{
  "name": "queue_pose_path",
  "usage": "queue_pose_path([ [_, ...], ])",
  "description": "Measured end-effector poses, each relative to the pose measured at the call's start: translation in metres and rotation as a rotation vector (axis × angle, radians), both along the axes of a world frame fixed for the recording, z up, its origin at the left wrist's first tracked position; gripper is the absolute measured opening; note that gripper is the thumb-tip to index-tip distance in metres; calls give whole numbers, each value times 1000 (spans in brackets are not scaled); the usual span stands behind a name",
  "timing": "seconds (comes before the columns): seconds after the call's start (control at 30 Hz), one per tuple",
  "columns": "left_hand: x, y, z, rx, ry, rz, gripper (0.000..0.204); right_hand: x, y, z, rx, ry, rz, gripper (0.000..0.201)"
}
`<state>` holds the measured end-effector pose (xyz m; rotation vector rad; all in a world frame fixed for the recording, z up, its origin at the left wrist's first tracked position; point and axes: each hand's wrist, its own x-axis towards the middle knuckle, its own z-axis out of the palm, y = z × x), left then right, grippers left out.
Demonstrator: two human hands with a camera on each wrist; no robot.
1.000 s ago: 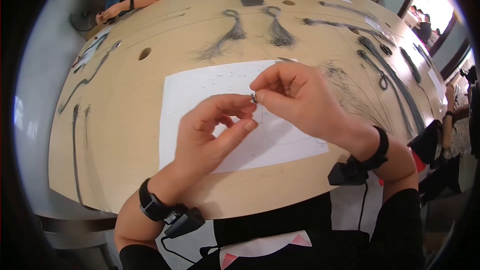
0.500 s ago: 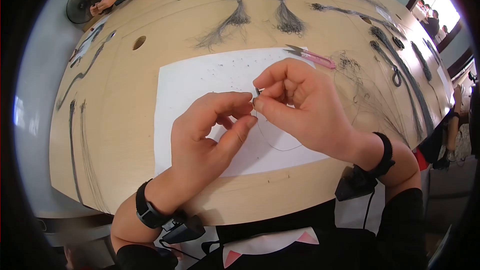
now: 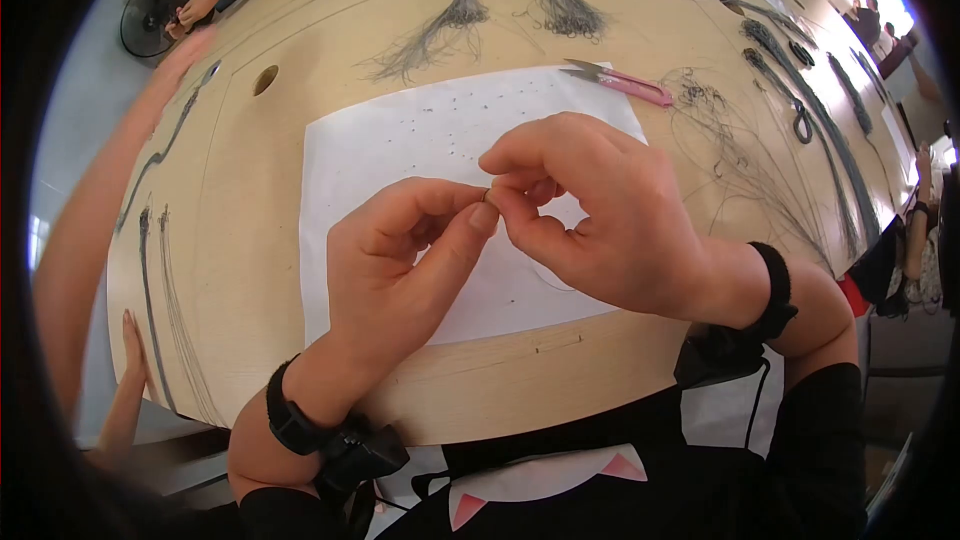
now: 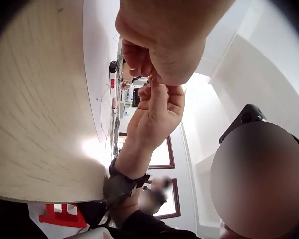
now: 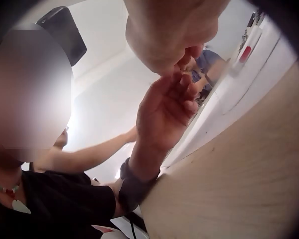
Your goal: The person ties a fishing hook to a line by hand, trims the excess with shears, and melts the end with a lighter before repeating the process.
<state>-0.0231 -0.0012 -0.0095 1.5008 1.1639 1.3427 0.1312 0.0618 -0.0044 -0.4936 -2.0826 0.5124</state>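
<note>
Over the white sheet of paper [image 3: 350,180] my two hands meet fingertip to fingertip. Thumb and index finger of my left hand [image 3: 395,250] pinch the end of a thin dark strand [image 3: 556,284]. My right hand [image 3: 615,210] pinches at the same spot, its thumb and index tips touching the left fingertips. The strand curves out below the right hand over the paper. What lies between the fingertips is mostly hidden. In the left wrist view the right hand [image 4: 157,117] shows from its palm side. Tiny dark specks dot the paper.
Pink-handled thread snips [image 3: 635,88] lie at the paper's far right corner. Loose strands [image 3: 740,180] spread to the right; looped bundles [image 3: 460,15] lie beyond. Another person's arm [image 3: 85,200] reaches across the left edge; a hand [image 3: 135,345] touches the table [image 3: 240,250] there.
My left fingertips have closed together and met the right ones. A small dark piece seen earlier at the right fingertips is now mostly covered. Another person's arm has come in from the left.
</note>
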Motion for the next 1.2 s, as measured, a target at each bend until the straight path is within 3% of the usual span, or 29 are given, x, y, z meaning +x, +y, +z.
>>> queue_pose_path([
  [0.13,-1,1,-1,-35,-46,21,7,2,-1,2,27,3,26,15],
  [0.2,-1,1,0,-35,-57,23,7,4,-1,4,-301,32,104,15],
  [0.33,0,0,1,-82,-112,24,6,10,6,6,-312,14,92,15],
  [0.4,0,0,1,-78,-108,20,5,11,6,8,-407,-75,151,14],
  [0.5,-1,1,0,-70,-80,17,5,8,3,5,-539,-18,209,14],
  [0.57,-3,2,-2,-63,22,-2,4,5,3,3,-488,2,200,13],
  [0.83,-4,2,-4,-119,-44,-87,5,7,4,4,-469,-63,252,5],
  [1.0,-6,2,1,-235,-132,-129,7,6,4,0,-775,3,352,9],
  [1.13,-6,2,2,-312,-192,-129,7,5,1,0,-764,43,356,11],
  [1.2,-6,2,2,-340,-218,-123,7,5,-1,2,-605,-16,292,9],
])
